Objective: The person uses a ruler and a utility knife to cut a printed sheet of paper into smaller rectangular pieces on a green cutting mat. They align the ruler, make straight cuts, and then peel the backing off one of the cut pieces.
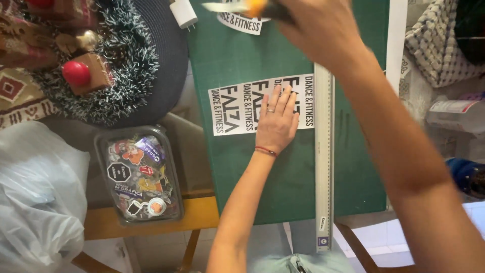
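Head view showed the left hand [276,124] lying flat, fingers spread, on a printed white sheet [237,106] on the green cutting mat [242,55]; just right ran a long metal ruler [324,151] (lengthwise, away from the person). The right hand [318,28] gripped a blurred orange-handled knife [252,7] beyond the ruler's far end.

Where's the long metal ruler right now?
The metal ruler lies lengthwise on the green cutting mat, right of centre in the head view, just right of the printed sheet under the left hand.
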